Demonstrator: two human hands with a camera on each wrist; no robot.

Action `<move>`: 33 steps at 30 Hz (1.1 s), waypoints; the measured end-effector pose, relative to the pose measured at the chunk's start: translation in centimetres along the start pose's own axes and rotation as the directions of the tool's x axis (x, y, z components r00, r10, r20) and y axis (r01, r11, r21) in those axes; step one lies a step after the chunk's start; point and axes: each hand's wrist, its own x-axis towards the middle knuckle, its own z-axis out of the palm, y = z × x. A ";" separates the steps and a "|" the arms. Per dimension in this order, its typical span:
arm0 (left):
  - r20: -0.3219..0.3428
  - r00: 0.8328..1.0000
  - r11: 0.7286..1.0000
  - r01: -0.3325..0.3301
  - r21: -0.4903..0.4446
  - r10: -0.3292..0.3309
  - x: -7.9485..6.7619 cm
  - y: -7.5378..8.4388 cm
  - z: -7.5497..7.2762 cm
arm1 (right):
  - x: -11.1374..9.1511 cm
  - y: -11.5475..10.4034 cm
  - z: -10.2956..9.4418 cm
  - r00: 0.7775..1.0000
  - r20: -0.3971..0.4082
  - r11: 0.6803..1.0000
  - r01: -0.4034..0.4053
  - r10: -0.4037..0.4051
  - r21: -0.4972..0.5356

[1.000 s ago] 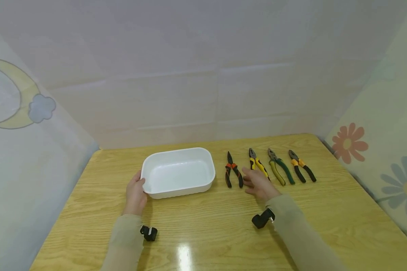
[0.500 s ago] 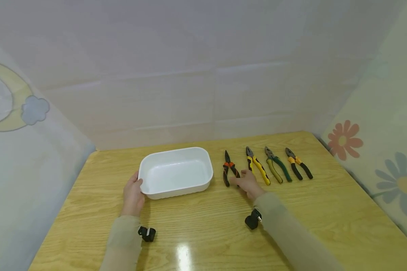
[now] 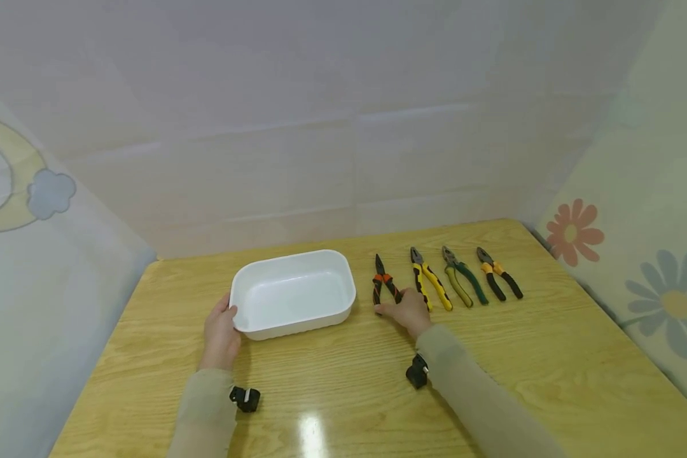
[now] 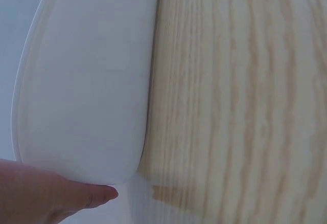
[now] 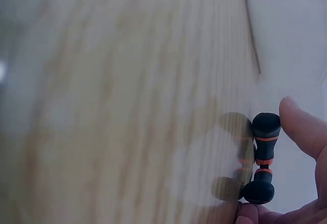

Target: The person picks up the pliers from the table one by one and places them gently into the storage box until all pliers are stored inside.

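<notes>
A white rectangular plastic tub (image 3: 292, 292) stands on the wooden table. My left hand (image 3: 220, 337) holds its left end, thumb at the near corner and fingers along the outer side. In the left wrist view the thumb (image 4: 76, 196) lies against the tub's wall. Right of the tub lie long-nose pliers (image 3: 380, 278) with black and orange handles spread apart. My right hand (image 3: 408, 313) spans the handle ends; in the right wrist view the thumb (image 5: 304, 127) meets one black handle (image 5: 265, 127) and the fingers curl by the other. The pliers still lie on the table.
To the right, in a row, lie yellow-and-black combination pliers (image 3: 429, 277), green-handled pliers (image 3: 464, 277) and orange-and-black pliers (image 3: 498, 275). A pale cloth wall (image 3: 263, 159) rises behind the table (image 3: 332, 388), with printed side walls left and right.
My right hand has moved left from beside the yellow-and-black pliers to the handles of the long-nose pliers and has taken hold of them. The left hand stays on the tub.
</notes>
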 end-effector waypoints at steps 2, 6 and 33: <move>0.004 1.000 1.000 -0.001 -0.004 0.001 0.0 0.0 0.0 | -0.1 0.0 0.0 1.000 0.000 1.000 0.007 -0.007 -0.014; 0.004 1.000 1.000 -0.004 -0.014 0.004 0.0 -0.1 0.0 | -0.2 0.0 -0.1 1.000 0.002 0.999 0.025 -0.025 -0.041; 0.019 1.000 1.000 0.007 -0.005 -0.007 -0.1 0.0 0.1 | 0.3 -0.1 -0.4 1.000 0.012 0.998 0.013 -0.014 0.060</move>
